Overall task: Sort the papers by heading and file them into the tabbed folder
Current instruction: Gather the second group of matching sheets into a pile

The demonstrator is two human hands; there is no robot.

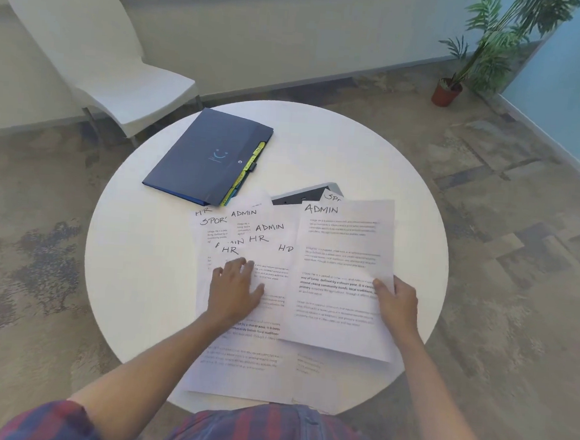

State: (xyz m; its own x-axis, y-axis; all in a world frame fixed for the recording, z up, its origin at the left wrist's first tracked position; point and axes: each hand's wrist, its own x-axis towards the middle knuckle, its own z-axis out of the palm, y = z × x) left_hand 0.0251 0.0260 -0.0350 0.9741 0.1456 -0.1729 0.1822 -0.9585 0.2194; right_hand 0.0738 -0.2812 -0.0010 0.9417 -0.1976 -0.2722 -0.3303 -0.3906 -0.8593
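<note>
Several printed sheets lie fanned in a pile (246,237) on a round white table (149,251), with handwritten headings HR, ADMIN and SPORT showing. My left hand (234,289) rests flat on the pile, fingers spread. My right hand (396,301) grips the right edge of a sheet headed ADMIN (341,275), thumb on top, holding it slightly raised over the pile. A dark blue tabbed folder (207,155) lies closed at the far side of the table, its yellow and blue tabs sticking out along its right edge.
A dark flat device (300,194) peeks out from under the papers behind the ADMIN sheet. A white chair (97,55) stands behind the table to the left. A potted plant (448,90) stands on the floor at the far right.
</note>
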